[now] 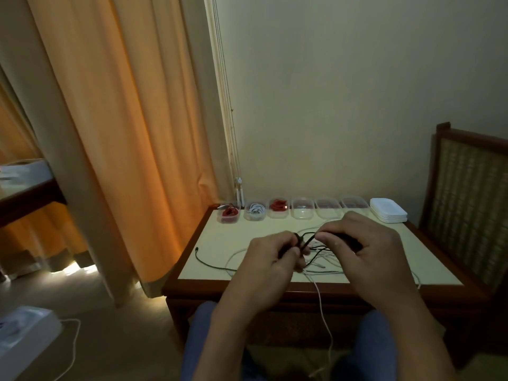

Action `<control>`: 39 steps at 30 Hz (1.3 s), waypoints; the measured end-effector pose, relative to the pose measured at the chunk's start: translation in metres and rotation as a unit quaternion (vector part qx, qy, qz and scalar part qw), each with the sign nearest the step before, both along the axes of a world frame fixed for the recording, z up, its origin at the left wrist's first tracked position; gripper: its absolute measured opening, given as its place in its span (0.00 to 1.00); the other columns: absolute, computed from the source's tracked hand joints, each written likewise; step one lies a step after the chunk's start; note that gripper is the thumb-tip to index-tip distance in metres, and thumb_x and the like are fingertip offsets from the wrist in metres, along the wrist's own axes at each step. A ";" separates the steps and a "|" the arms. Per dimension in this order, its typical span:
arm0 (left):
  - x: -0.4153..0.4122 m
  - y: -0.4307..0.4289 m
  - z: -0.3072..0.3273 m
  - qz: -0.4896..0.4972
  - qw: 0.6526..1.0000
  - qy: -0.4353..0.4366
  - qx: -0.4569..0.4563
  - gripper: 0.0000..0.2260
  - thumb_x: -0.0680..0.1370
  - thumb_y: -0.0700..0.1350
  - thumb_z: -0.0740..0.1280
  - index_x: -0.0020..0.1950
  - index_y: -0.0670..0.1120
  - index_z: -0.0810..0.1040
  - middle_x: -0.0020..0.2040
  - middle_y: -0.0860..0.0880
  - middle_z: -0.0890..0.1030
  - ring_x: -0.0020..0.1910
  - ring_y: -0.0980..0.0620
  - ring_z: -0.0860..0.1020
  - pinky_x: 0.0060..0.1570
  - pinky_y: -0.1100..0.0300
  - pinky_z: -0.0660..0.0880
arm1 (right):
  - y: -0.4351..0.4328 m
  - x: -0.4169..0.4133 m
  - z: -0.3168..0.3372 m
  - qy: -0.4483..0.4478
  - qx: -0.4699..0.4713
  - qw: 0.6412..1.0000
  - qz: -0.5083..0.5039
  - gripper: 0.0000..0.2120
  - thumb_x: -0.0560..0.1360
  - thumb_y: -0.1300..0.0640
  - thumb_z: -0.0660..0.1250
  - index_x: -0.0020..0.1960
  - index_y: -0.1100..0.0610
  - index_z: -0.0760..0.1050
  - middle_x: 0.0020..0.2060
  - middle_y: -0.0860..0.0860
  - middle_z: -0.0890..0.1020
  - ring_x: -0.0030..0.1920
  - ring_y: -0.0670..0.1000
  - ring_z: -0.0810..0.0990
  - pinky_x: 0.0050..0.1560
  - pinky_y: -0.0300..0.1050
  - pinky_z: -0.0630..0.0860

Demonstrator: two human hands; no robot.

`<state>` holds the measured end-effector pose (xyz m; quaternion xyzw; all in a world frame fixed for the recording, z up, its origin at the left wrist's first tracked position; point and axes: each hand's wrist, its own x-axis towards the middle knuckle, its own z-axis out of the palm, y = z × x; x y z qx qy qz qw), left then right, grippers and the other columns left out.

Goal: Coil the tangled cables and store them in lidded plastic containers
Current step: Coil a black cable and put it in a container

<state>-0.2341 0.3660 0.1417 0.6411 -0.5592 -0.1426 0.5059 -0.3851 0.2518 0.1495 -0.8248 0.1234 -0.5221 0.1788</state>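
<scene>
Progress looks to be about half made, judging by the row of six clear containers along the far edge of the table [209,259]. Three are filled: the first container [229,214] holds a red cable, the second container [255,213] a white one, the third container [278,209] another red one. The fourth container [303,211], fifth container [327,207] and sixth container [354,204] stand empty. None of the six wears a lid yet; the lids [388,214] sit in one white stack just beside the last container, too tightly set to count for sure. What is in hand now is a black cable [309,239], held up over the middle of the table. The left hand [272,254] pinches it with curled fingers, and the right hand [365,248] is closed round a dark bunch of the same cable, probably the loops already gathered. Under both hands lies the tangle [324,264], white and dark strands crossed over each other; I cannot tell how many cables are in it. One white cable [323,312] trails off the near edge toward the person's knees. Left to do, I judge: finish this coil, box it, sort out the remaining strands, then close all six.
</scene>
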 end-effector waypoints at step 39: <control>0.013 -0.005 -0.008 -0.026 0.997 0.072 0.028 0.13 0.80 0.40 0.59 0.49 0.43 0.83 0.41 0.46 0.86 0.46 0.50 0.84 0.56 0.48 0.80 | -0.001 0.016 -0.013 -0.034 -0.023 0.999 0.001 0.06 0.72 0.56 0.74 0.47 0.56 0.86 0.39 0.47 0.81 0.40 0.45 0.81 0.41 0.43 0.76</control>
